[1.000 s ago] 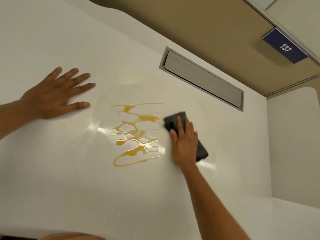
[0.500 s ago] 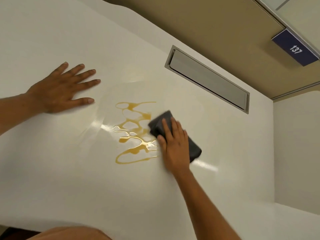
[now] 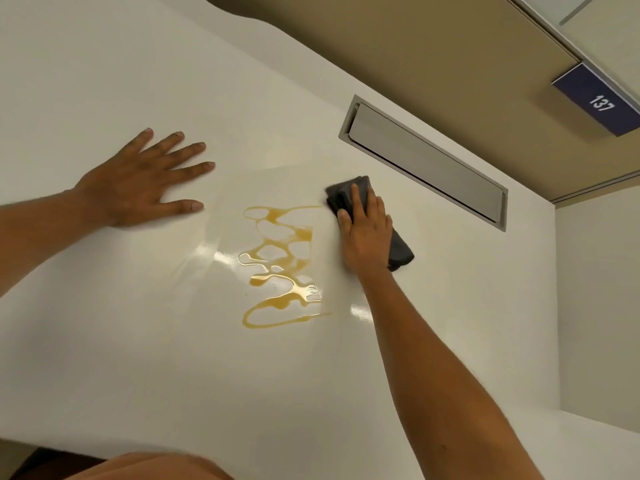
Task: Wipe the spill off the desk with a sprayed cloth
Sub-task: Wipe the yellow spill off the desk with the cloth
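Note:
An amber, looping spill [image 3: 281,268] lies on the white desk [image 3: 145,358], with a straight right edge where liquid is gone. My right hand [image 3: 365,233] presses flat on a folded dark grey cloth [image 3: 398,251], just right of the spill's top right corner. The cloth sticks out beyond my fingertips and behind my palm. My left hand [image 3: 145,181] rests flat on the desk with fingers spread, left of and slightly beyond the spill, holding nothing.
A grey recessed cable flap [image 3: 426,161] is set into the desk just beyond the cloth. A beige partition [image 3: 398,53] rises behind it, carrying a blue sign "137" [image 3: 601,102]. A white side panel [image 3: 599,306] bounds the desk on the right.
My right hand slid the cloth left into the spill's right side, then back right and farther away. The spill's right edge is now cut straight. My left hand stayed put.

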`<act>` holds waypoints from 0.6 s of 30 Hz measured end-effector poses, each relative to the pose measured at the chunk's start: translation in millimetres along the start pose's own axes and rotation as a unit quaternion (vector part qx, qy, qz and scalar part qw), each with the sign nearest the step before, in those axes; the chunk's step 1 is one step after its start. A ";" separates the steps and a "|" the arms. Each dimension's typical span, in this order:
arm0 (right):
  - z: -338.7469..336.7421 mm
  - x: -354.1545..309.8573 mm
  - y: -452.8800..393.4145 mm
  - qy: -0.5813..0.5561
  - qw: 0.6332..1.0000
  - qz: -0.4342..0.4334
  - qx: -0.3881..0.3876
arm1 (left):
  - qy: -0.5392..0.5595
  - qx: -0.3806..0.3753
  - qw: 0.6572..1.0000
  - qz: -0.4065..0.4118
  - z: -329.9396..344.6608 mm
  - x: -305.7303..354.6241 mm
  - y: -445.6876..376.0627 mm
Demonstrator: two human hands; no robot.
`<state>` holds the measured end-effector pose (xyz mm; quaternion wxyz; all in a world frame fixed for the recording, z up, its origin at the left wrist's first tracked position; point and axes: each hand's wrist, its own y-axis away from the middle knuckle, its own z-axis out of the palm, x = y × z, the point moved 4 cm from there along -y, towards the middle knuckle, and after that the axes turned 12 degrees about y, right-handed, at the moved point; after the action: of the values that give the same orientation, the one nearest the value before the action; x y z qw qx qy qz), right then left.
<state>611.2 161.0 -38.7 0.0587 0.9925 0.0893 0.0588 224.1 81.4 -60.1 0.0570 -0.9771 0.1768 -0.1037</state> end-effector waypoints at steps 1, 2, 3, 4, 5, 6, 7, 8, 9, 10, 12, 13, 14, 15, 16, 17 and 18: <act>0.1 -9.9 5.3 0.000 1.000 -0.016 0.003 | 0.002 0.001 1.000 -0.001 -1.1 0.0 0.2; 1.0 -17.6 15.2 -0.003 0.999 -0.035 0.006 | 0.003 0.005 1.000 0.001 -1.2 -0.3 0.6; 3.8 -22.6 29.6 -0.008 0.999 -0.054 0.006 | 0.001 0.008 1.000 0.002 -0.9 -1.0 1.1; 7.9 -24.9 47.3 -0.010 0.997 -0.070 0.003 | -0.001 0.009 1.000 0.003 -0.3 -2.0 1.5; 13.0 -24.8 68.8 -0.012 0.996 -0.083 0.001 | -0.002 0.007 1.000 0.001 0.0 -3.1 2.1; 18.4 -22.2 92.5 -0.015 0.996 -0.091 -0.001 | -0.002 0.003 1.000 -0.001 0.4 -3.9 2.6; 23.6 -16.6 116.2 -0.019 0.995 -0.095 -0.002 | 0.000 -0.001 1.000 -0.004 1.1 -3.8 3.1; 28.1 -9.0 138.1 -0.022 0.995 -0.097 -0.005 | 0.002 -0.007 1.000 -0.007 1.6 -3.4 2.9; 32.1 0.0 156.2 -0.025 0.995 -0.097 -0.010 | 0.005 -0.012 1.000 -0.010 1.9 -3.2 2.8; 35.2 10.4 168.3 -0.027 0.995 -0.094 -0.016 | 0.007 -0.013 1.000 -0.013 1.9 -3.3 2.4; 35.8 32.3 165.0 -0.026 0.996 -0.080 -0.023 | 0.014 -0.012 1.000 -0.020 1.1 -3.7 1.3; 33.8 42.6 150.9 -0.021 0.997 -0.064 -0.021 | 0.019 -0.015 0.999 -0.026 0.4 -3.8 1.3; 30.4 51.2 130.7 -0.018 0.999 -0.038 -0.020 | 0.024 -0.020 0.999 -0.033 -0.3 -3.5 1.7; 25.8 57.5 106.5 -0.022 1.000 -0.003 -0.018 | 0.028 -0.023 0.999 -0.039 -1.1 -2.8 2.3; 20.2 60.0 80.6 -0.028 0.999 0.030 -0.015 | 0.030 -0.025 0.998 -0.041 -2.0 -1.4 3.0; 14.4 58.0 56.1 -0.033 0.998 0.054 -0.010 | 0.031 -0.026 0.998 -0.039 -3.2 0.2 3.4; 9.4 51.6 35.5 -0.034 0.997 0.067 -0.005 | 0.032 -0.028 0.998 -0.036 -4.8 1.8 3.3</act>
<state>668.8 134.9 -38.0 0.0630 0.9974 0.0203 0.0288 223.5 77.3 -55.6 0.0199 -0.9802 0.1466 -0.1317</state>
